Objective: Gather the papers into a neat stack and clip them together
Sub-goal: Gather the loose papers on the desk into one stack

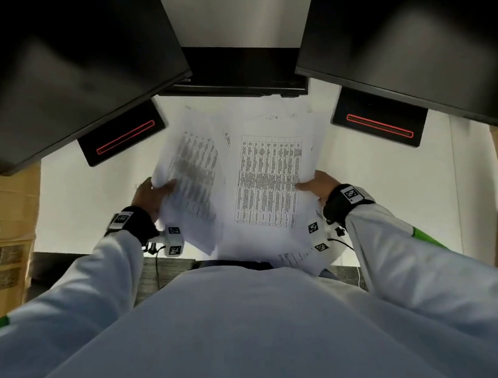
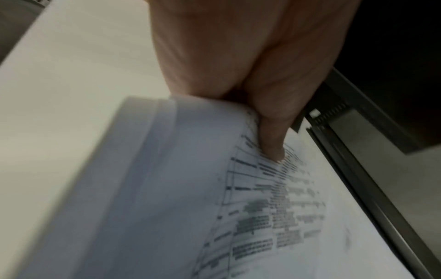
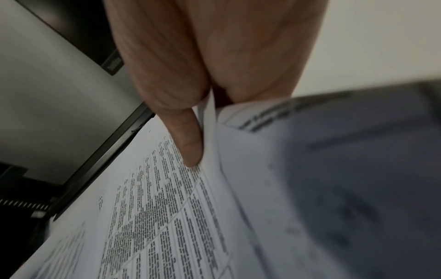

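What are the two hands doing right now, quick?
Left hand: grips one bunch of papers.
Right hand: pinches the other sheets, thumb on top.

A white desk fills the middle of the head view. Two dark monitors hang over its far corners, the left monitor and the right monitor, each on a black base with a glowing red line. A grey panel rises between them. Cardboard boxes stand beyond the desk's left and right edges.
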Demonstrator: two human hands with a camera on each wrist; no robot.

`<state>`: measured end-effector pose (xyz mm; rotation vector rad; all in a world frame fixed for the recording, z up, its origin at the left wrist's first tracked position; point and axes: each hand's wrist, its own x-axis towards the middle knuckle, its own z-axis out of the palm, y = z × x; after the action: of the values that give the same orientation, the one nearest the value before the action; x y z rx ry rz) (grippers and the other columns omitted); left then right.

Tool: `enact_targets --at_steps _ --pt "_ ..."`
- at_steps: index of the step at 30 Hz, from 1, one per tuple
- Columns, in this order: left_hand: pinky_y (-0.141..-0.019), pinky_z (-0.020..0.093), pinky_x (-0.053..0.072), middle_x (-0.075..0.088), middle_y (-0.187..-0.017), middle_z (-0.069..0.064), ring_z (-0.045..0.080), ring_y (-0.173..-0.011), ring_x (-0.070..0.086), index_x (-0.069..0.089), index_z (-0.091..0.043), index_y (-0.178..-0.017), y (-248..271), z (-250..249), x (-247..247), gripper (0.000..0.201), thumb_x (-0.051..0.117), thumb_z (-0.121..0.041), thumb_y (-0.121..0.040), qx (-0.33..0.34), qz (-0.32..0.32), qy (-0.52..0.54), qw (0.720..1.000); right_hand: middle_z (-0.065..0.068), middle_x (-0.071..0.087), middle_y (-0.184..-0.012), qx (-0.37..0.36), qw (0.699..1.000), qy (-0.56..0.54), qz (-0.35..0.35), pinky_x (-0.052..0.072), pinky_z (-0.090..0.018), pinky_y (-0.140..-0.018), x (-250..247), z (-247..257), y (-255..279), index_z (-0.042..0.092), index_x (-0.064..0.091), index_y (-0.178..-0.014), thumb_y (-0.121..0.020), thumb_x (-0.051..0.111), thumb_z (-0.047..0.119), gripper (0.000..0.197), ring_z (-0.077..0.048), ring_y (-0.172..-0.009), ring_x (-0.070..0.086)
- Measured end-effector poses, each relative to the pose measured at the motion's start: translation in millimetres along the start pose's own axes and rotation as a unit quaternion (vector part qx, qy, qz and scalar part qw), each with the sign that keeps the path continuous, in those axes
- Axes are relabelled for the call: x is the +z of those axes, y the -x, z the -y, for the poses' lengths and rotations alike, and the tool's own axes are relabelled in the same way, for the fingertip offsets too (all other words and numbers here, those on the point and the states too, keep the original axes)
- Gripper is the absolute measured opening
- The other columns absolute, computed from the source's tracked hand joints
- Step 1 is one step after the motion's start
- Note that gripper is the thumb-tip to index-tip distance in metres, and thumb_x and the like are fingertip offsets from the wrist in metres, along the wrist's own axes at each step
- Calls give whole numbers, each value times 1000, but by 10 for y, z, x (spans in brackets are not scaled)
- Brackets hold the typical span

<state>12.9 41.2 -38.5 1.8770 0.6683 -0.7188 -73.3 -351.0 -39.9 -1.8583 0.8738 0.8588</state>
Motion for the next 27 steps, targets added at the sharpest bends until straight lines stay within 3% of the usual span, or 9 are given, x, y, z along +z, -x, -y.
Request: enact_targets --at_steps 2,5,10,12,15,19,23,25,27 --pt "-98 59 53 74 -111 19 39 -103 70 67 -4 -119 87 -71 248 61 84 -36 -70 0 -13 4 1000 -9 59 -126 -22 1000 8 17 48 -32 -89 67 32 -34 -1 49 -131 -88 70 30 58 -29 -111 58" --pt "-98 48 54 69 -120 18 36 -108 67 61 -5 -126 144 -187 543 59 79 -33 -77 18 -67 -117 991 -15 60 -129 -32 999 13 16 45 -30 -89 120 71 -83 -1 51 -132 -88 70 26 55 -28 -111 58" --pt "-100 40 48 63 -132 16 37 -121 59 54 -5 -136 287 -446 726 59 66 -40 -89 25 -55 -215 975 -16 36 -153 -41 997 24 -63 35 -39 -112 174 102 -68 0 26 -149 -84 73 35 88 -31 -139 38" --pt "-98 41 48 65 -130 15 36 -119 61 56 -3 -135 288 -516 801 61 65 -44 -90 7 -10 -209 978 -12 41 -146 -36 998 16 -45 42 -39 -104 278 154 -119 6 33 -144 -77 76 44 88 -28 -132 44" --pt "-90 40 50 65 -122 13 32 -104 60 55 0 -135 299 -578 821 64 72 -39 -86 -15 4 -148 989 -8 49 -117 -57 995 62 -54 40 -30 -77 343 224 -163 19 48 -100 -77 75 43 43 -21 -105 50" --pt "-66 38 43 63 -117 17 37 -105 58 57 -1 -131 342 -515 737 66 78 -38 -80 -102 33 -80 991 -15 52 -131 -50 994 62 -72 44 -34 -97 331 168 -205 6 51 -129 -76 75 41 67 -31 -119 52" --pt "-85 47 50 67 -118 13 37 -107 61 63 -7 -122 416 -454 735 62 85 -35 -71 -134 92 -54 985 -13 65 -116 -47 997 22 -57 51 -36 -91 360 174 -217 4 59 -118 -71 80 40 63 -30 -108 61" --pt "-80 47 54 71 -113 13 36 -101 65 66 -9 -118 457 -447 714 55 85 -32 -72 -130 103 -28 986 -13 66 -114 -35 997 2 -64 50 -32 -83 354 153 -227 3 60 -115 -71 80 39 61 -29 -104 63" --pt "-87 50 55 74 -113 13 37 -106 68 69 -10 -118 457 -446 707 59 86 -34 -67 -112 117 -22 987 -14 63 -119 -11 996 -19 -91 45 -29 -77 355 96 -238 4 59 -116 -64 82 45 70 -29 -103 62"
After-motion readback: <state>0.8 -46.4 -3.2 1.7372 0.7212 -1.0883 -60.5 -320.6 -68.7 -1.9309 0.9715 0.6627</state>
